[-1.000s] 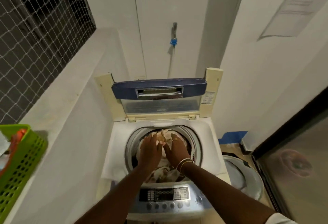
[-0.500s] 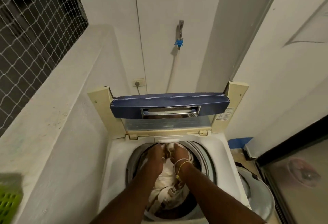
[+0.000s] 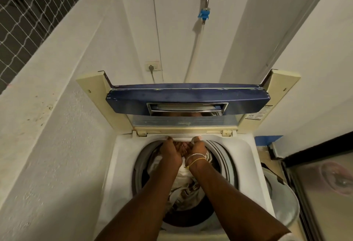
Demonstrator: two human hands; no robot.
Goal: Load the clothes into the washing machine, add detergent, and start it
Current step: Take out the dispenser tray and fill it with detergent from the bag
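The top-loading washing machine (image 3: 122, 166) stands below me with its blue lid (image 3: 187, 97) folded up at the back. Light, patterned clothes (image 3: 188, 191) fill the drum. Both my arms reach over them to the rear rim of the opening. My left hand (image 3: 171, 152) and my right hand (image 3: 198, 148), which has bangles at the wrist, sit side by side there. Their fingers curl over a narrow white strip (image 3: 183, 138) at the back rim. I cannot tell whether this strip is a machine part or cloth.
A white wall ledge (image 3: 38, 91) runs along the left under a netted window (image 3: 28, 11). A tap with a blue fitting (image 3: 204, 14) and a wall socket (image 3: 152, 66) are behind the machine. A round basin (image 3: 288, 208) and a glass door (image 3: 324, 193) are on the right.
Both hands moved from pressing the clothes in mid-drum back to the rear rim. The view shifted forward, so the control panel and the green basket dropped out of sight.
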